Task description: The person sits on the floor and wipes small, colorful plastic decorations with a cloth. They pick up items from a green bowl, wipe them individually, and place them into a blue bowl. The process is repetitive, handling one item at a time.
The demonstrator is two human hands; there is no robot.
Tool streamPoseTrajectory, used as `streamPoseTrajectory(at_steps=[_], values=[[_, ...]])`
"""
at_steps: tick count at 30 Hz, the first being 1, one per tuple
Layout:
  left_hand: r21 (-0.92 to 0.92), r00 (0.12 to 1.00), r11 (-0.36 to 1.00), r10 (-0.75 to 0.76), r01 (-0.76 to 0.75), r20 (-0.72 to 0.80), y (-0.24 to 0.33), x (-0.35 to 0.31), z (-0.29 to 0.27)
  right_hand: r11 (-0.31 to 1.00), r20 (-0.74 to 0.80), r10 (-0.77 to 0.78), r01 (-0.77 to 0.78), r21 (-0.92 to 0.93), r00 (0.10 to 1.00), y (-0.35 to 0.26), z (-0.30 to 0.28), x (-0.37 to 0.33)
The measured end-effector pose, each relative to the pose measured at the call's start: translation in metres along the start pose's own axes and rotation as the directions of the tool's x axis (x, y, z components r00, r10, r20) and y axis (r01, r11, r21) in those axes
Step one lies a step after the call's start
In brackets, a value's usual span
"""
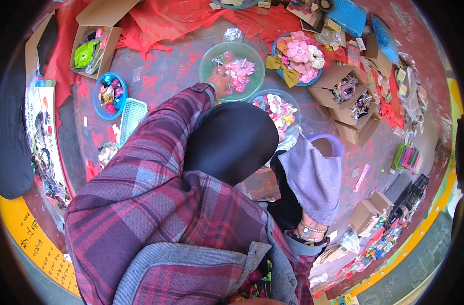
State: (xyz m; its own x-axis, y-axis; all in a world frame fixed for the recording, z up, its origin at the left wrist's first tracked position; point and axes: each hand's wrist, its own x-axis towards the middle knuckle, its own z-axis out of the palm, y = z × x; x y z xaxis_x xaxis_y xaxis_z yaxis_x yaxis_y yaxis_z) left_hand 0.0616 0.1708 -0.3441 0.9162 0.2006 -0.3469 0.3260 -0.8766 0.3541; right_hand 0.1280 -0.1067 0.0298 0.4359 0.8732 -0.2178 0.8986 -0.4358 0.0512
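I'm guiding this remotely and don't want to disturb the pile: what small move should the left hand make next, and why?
Perhaps close the left hand gently on the nearest of the pink frilly pieces: it already reaches into the green plastic basin, right beside them. Whether it already grips one, I cannot tell.

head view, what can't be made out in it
- Right hand: head view, seemingly hidden by the lavender cloth; its grip can't be told.
- Left hand: head view, fingertips too small and blurred against the pink pieces to show a grip.
- Top basin: head view, cut off by the upper edge.
- Basin of mixed colourful pieces: head view, partly hidden by the black-clad knee.
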Motion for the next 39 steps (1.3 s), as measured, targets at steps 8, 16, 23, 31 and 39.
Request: streamPoseTrajectory(at_steps=[8,16,23,31,39], values=[[-0.026,0.992,0.995,-0.099,0.101,0.081,-0.008,0.025,0.009,0.990,-0.105,-0.084,0.071,-0.123,0.991,0.002,0.033,-0.013],[-0.211,0.974,0.967,-0.175,0.143,-0.143,-0.011,0.028,-0.004,1.000,0.035,-0.024,0.024,0.000,0.999,0.004,0.029,-0.020],[-0.861,0.973,-0.494,-0.113,0.121,0.202,-0.006,0.000,-0.077,0.983,-0.143,-0.029,0.003,-0.182,0.989,-0.003,0.027,-0.031],[-0.648,0.972,-0.757,0.205,0.082,-0.116,0.041,-0.060,-0.186,0.978,-0.338,-0.075,0.002,-0.210,0.938,-0.017,0.008,-0.025],[-0.812,0.937,-0.582,0.303,0.038,-0.174,0.143,-0.154,-0.286,0.983,-0.566,0.177,-0.120,0.137,0.805,-0.020,-0.031,-0.016]])
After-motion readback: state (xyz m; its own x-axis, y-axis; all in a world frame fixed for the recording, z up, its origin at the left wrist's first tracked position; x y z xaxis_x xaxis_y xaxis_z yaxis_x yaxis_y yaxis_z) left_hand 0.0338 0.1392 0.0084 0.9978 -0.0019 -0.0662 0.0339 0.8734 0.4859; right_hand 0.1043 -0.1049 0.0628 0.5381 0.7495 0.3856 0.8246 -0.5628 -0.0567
